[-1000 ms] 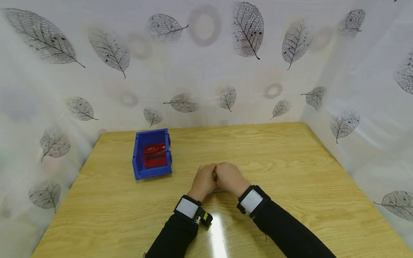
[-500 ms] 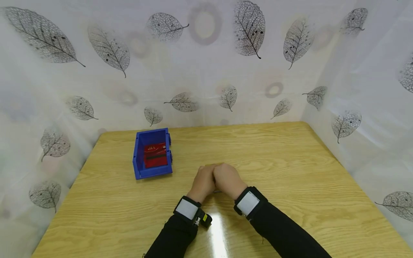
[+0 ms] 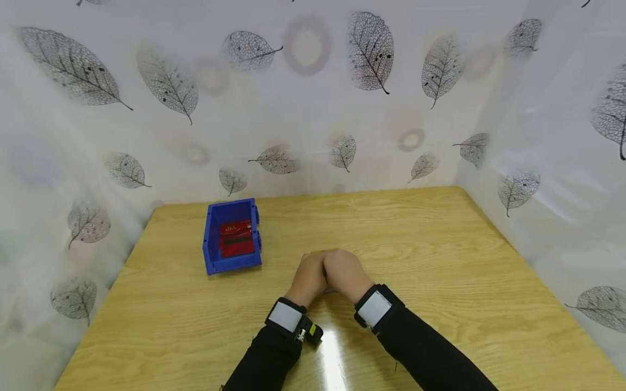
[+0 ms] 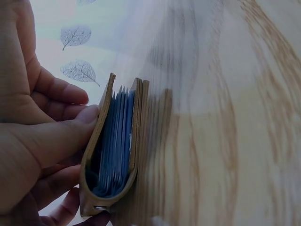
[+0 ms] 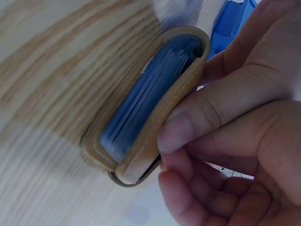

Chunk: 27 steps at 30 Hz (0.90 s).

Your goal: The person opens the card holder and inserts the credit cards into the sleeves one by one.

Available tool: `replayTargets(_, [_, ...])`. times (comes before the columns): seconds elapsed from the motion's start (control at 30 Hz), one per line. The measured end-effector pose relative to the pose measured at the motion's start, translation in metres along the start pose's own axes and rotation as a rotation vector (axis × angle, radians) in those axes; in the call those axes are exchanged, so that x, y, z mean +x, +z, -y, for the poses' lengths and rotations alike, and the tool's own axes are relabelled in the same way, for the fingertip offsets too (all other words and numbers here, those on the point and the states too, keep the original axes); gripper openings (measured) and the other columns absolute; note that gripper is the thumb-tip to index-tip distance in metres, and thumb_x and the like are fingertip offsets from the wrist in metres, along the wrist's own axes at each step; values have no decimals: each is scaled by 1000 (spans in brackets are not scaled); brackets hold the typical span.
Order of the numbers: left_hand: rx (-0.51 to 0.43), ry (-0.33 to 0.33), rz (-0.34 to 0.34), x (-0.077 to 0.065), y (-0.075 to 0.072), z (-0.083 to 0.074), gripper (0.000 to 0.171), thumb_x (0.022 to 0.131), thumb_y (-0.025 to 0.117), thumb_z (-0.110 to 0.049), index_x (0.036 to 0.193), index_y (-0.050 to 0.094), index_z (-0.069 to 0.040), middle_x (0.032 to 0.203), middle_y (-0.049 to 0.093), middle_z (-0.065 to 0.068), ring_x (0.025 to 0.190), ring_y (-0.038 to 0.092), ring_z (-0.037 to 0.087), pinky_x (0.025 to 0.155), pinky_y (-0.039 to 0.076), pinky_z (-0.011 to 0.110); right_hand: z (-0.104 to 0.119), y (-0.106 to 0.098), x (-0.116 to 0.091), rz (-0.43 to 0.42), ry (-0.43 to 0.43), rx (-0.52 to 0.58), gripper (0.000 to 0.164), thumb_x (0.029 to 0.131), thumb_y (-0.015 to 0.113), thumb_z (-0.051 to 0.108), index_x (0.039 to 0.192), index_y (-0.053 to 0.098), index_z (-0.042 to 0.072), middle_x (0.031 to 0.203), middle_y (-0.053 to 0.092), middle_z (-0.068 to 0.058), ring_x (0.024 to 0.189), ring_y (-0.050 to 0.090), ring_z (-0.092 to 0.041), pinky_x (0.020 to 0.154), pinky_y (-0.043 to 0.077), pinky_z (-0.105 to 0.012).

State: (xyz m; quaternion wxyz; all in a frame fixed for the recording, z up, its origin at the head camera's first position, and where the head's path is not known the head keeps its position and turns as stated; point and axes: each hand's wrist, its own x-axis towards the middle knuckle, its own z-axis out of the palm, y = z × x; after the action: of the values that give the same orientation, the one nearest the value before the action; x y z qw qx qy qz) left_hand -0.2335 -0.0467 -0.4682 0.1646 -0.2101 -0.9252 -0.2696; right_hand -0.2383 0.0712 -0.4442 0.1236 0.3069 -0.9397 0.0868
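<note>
Both hands meet at the table's middle in the head view, over a tan leather card holder (image 4: pixel 127 190) that they mostly hide there. It stands on edge, folded in a U, with several blue-tinted clear sleeves (image 5: pixel 146 94) between its covers. My left hand (image 3: pixel 307 279) grips it, its thumb flat against the near cover. Close by, my right hand (image 3: pixel 344 274) has curled fingers at the same cover, near the left thumb; they appear to pinch it, though the contact is partly hidden. A loose strap or flap (image 5: pixel 134 181) shows at the holder's open end in the right wrist view.
A blue plastic bin (image 3: pixel 232 264) stands at the back left of the wooden table (image 3: pixel 415 244), with red VIP cards (image 3: pixel 237 247) inside. White leaf-patterned curtains (image 3: pixel 303 119) enclose the back and sides.
The right hand has turned slightly and drawn closer to the left, closing the small gap between them. The head view has shifted a little. The bin has stayed put.
</note>
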Motion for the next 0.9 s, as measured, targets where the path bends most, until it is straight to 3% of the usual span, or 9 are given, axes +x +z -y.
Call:
replayTargets(0.27, [-25,-8,38,1,7,0,17,69,74,0,85,71,-6,81,72,6,76,67,22,82,47,34,-1,-5,-3,48,37,-2,19,76,72,0,64,60,9,67,63,-8,63,63,-25,52,52,-37])
replayTargets(0.57, [-36,-33,90,22,31,-20,18,74,78,-11,90,71,-9,81,72,2,78,67,17,90,45,32,-30,-12,-7,125,221,55,18,79,65,-5,66,63,6,69,63,-7,63,59,-18,56,51,-35])
replayTargets(0.67, [-84,-72,168,27,32,-21,25,78,77,-13,102,71,-10,89,73,3,86,67,17,95,43,33,-39,-14,-4,173,244,107,20,80,64,-3,63,61,7,64,57,-1,58,49,-13,51,45,-30])
replayTargets(0.77, [-177,-139,308,33,23,-12,33,86,70,-10,119,65,-8,104,71,6,96,65,19,94,45,33,-51,-17,5,278,261,208,24,85,64,5,62,61,6,59,51,0,54,44,-12,49,38,-27])
replayTargets(0.83, [-232,-193,389,41,12,-4,36,93,61,-8,129,59,-6,115,67,10,101,63,23,91,48,35,-64,-21,12,348,280,249,24,91,62,13,69,66,5,63,56,-1,56,50,-14,52,41,-27])
replayTargets(0.9, [-245,-230,419,51,-2,6,36,98,53,-7,134,54,-5,124,63,12,108,61,25,90,49,37,-79,-27,17,376,308,268,24,95,60,19,86,71,0,76,66,-8,67,61,-21,61,49,-32])
